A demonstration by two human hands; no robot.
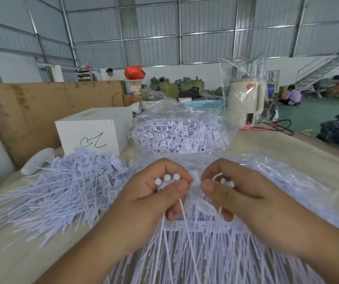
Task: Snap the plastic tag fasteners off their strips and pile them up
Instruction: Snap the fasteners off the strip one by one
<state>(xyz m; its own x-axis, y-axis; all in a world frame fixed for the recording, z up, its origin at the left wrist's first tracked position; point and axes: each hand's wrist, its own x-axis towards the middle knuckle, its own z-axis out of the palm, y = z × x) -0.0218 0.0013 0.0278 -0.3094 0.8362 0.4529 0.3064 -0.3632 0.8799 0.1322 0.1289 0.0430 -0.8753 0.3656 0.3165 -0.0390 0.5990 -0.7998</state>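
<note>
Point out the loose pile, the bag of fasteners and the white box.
Loose pile (72, 187), head view, middle of the heap.
Bag of fasteners (182, 135), head view, its filled middle.
White box (90, 138), head view, front face.

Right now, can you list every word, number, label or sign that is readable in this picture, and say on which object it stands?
White box: a handwritten black scribble, perhaps "CL"; not certain.
Cream kettle: a red sticker, too blurred to read.
Bag of tags and loose tag pile: no print can be made out.
Nothing else readable.
</note>
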